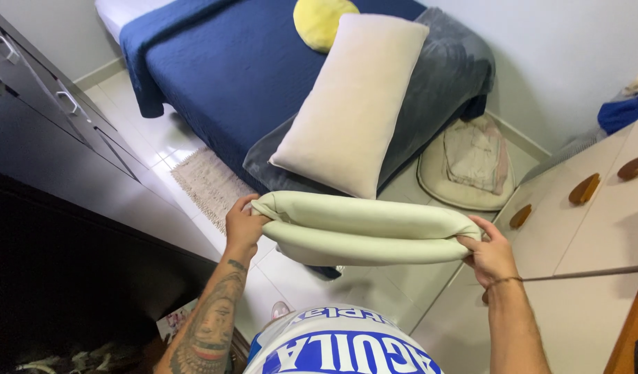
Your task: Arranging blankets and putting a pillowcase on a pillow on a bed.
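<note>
As fingers vanish, left hand (244, 225), right hand (490, 255), pillowcase (360, 235)

pkgs: 0 | labels: 0 | signs: 0 | screens: 0 in view

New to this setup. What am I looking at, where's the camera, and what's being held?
There is no machine: a person works with bare hands. The single picture comes from a camera on their head, looking down past their chest. The left hand and right hand each grip one end of a folded pale cloth, stretched between them in the air, fingers closed on it. Beyond lies a bed with a blue cover, a long pillow, a yellow cushion and a grey blanket. Dark drawers stand left, a pale dresser right.
</note>
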